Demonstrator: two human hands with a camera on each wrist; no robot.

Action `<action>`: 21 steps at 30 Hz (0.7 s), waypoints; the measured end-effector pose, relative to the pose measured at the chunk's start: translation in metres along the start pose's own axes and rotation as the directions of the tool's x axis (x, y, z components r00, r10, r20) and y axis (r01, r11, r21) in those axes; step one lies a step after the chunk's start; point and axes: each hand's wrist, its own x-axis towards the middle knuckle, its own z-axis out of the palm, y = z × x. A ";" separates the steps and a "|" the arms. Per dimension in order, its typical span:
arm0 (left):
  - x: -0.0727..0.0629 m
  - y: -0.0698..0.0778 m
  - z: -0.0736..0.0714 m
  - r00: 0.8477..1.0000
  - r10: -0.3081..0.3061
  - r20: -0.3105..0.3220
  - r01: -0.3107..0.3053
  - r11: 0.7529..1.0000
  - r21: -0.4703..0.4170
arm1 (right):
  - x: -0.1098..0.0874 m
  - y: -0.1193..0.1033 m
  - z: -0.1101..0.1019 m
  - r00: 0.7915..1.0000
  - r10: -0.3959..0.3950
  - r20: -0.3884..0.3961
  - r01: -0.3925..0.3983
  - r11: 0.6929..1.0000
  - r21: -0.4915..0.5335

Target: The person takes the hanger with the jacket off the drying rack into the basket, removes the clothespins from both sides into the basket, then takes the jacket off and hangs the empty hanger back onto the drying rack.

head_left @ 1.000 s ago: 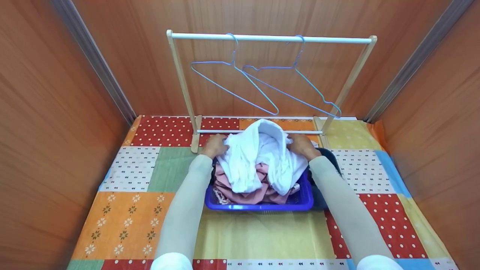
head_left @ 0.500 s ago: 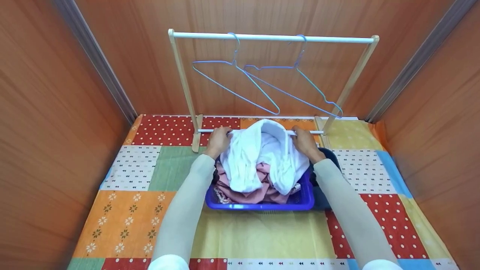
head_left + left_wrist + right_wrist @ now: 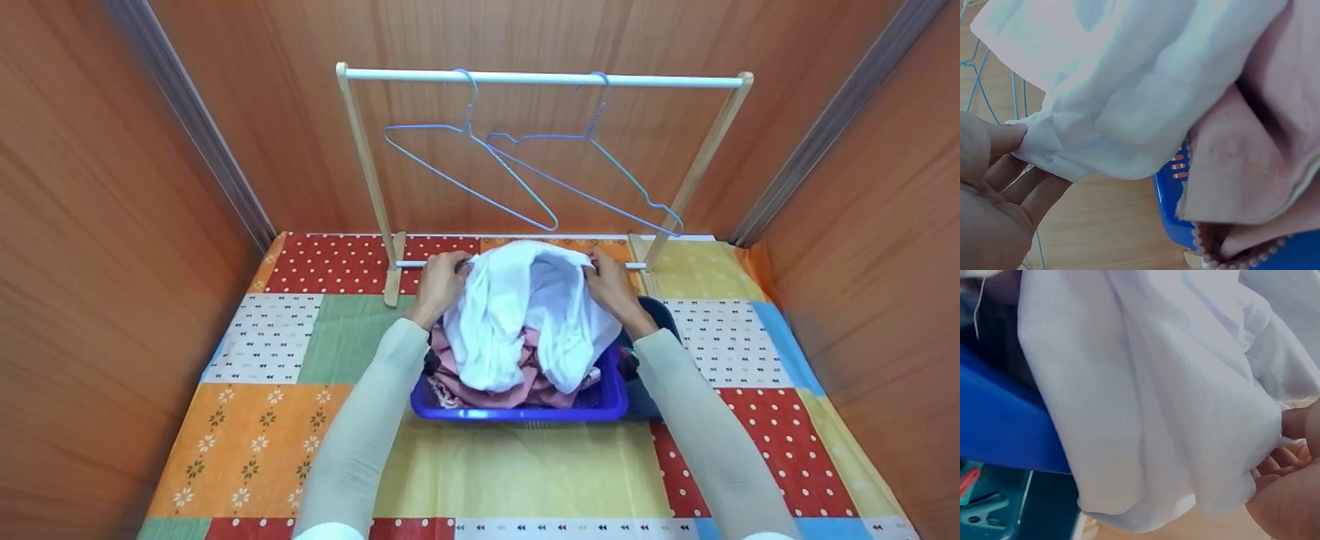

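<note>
A white garment (image 3: 495, 300) is bunched over the blue basket (image 3: 517, 414), its lower folds lying on pink clothing (image 3: 495, 394). My left hand (image 3: 441, 285) pinches the garment's upper left edge; in the left wrist view the thumb of that hand (image 3: 999, 191) presses the white cloth against the fingers. On the opposite side my right hand (image 3: 611, 285) grips the upper right edge. The right wrist view has the right hand (image 3: 1289, 478) at the cloth's edge, thumb and curled fingers on it. What kind of garment it is cannot be told.
Two blue wire hangers (image 3: 517, 180) hang from the white rail (image 3: 540, 77) of a wooden rack behind the basket. A dark teal container (image 3: 649, 401) with clothespins (image 3: 985, 512) stands right of the basket. Wooden walls (image 3: 97, 225) close in the sides. Patchwork cloth (image 3: 525, 465) covers the surface.
Both hands have moved slightly up and away with their hold on the white garment. Its top edge is now pulled wider and flatter between them. Basket and hangers stay put.
</note>
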 end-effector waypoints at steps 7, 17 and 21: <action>-0.006 0.008 -0.004 0.996 0.055 -0.075 -0.058 0.998 -0.039 | -0.010 -0.011 -0.004 0.998 -0.021 -0.062 0.026 0.997 0.072; -0.013 0.020 -0.012 0.980 0.119 -0.159 -0.132 0.989 -0.072 | -0.017 -0.023 -0.010 0.986 -0.006 -0.164 0.031 0.989 0.147; -0.013 0.024 -0.015 0.974 0.132 -0.182 -0.148 0.986 -0.080 | -0.018 -0.026 -0.014 0.986 0.010 -0.169 0.019 0.985 0.169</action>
